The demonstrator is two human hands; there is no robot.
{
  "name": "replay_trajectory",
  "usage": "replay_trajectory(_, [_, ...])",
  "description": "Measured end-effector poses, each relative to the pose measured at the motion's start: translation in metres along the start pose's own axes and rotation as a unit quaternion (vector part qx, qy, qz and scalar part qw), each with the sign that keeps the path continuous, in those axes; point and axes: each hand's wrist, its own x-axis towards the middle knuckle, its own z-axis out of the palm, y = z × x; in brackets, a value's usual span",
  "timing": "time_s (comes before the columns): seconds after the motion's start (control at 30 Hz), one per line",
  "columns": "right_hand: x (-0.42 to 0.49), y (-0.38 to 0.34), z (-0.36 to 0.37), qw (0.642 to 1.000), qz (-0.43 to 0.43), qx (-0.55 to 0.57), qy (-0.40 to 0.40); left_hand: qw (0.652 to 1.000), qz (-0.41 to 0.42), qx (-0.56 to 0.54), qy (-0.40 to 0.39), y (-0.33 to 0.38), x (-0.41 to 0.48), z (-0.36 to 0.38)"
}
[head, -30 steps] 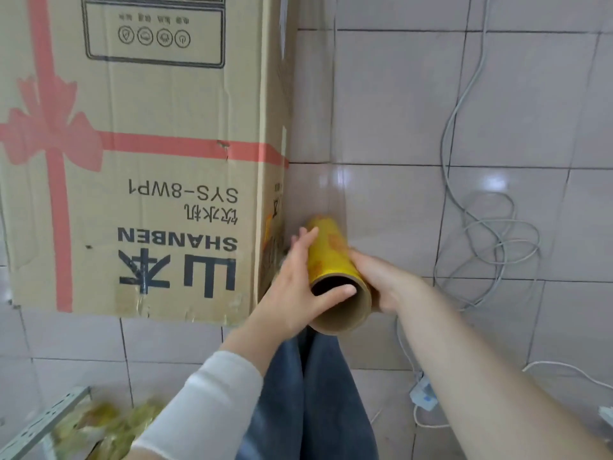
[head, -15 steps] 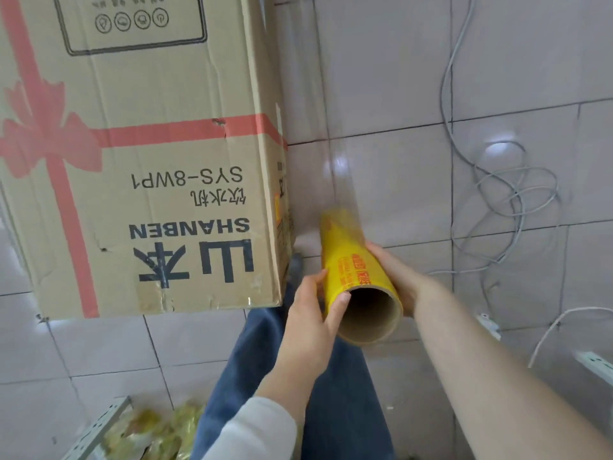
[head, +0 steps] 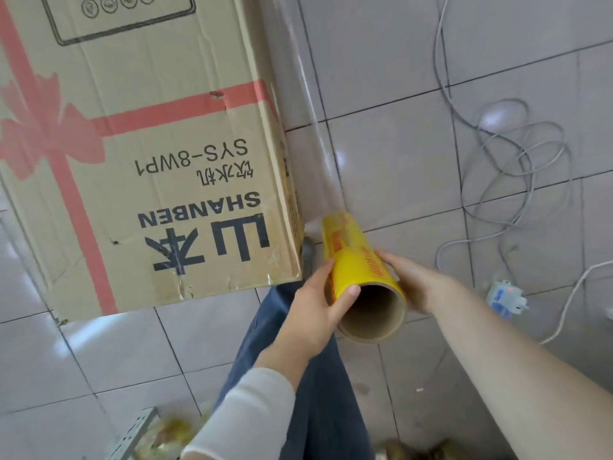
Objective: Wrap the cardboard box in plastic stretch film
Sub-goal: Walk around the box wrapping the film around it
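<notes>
A tall cardboard box printed with a red ribbon and "SHANBEN" fills the upper left and stands on the tiled floor. Just right of its near corner I hold a yellow stretch film roll, its open cardboard core facing me. My left hand grips the roll's left side, thumb at the core's rim. My right hand holds its right side. A clear sheet of film runs from the roll up along the box's right edge.
Grey cables lie coiled on the tiles at the right, with a white power strip near my right forearm. My blue-trousered leg is below the roll. A metal rail and yellowish wrappers lie at the bottom left.
The roll and both hands have shifted right, away from the box's corner, and the film sheet now stretches longer. The view has tilted and turned with my head.
</notes>
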Motion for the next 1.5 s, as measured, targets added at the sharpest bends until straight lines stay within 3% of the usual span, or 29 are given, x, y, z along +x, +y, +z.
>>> replay_trajectory(0.13, [0.010,0.020,0.011,0.999,0.015,0.022,-0.018,0.998,-0.027,-0.051,0.023,-0.030,-0.022,0.028])
replay_trajectory(0.27, [0.013,0.027,0.024,0.997,0.045,-0.068,0.016,0.999,-0.040,-0.016,-0.028,-0.048,-0.027,0.024])
replay_trajectory(0.37, [0.019,0.031,0.040,0.993,-0.007,-0.103,0.056,0.999,-0.012,0.012,-0.045,-0.046,-0.020,0.016])
replay_trajectory(0.53, [0.019,0.036,0.047,0.999,0.025,-0.029,-0.002,0.994,0.032,0.100,-0.025,-0.042,-0.003,0.000])
replay_trajectory(0.83, [0.015,0.081,0.063,0.993,0.033,0.112,-0.013,0.996,0.022,0.088,0.004,-0.072,-0.025,-0.006])
replay_trajectory(1.0, [0.025,0.069,0.079,1.000,0.015,0.015,0.006,0.992,-0.020,0.117,-0.052,-0.090,-0.029,-0.023])
replay_trajectory(1.1, [0.026,0.066,0.090,1.000,-0.002,-0.021,0.015,0.976,-0.022,0.190,-0.103,-0.090,-0.021,-0.035])
replay_trajectory(1.33, [0.035,0.090,0.094,0.997,-0.003,0.077,0.000,0.965,0.023,0.243,-0.095,-0.090,-0.013,-0.036])
replay_trajectory(1.5, [0.033,0.126,0.090,0.978,0.007,0.204,-0.036,0.988,0.031,0.149,-0.040,-0.111,-0.034,-0.025])
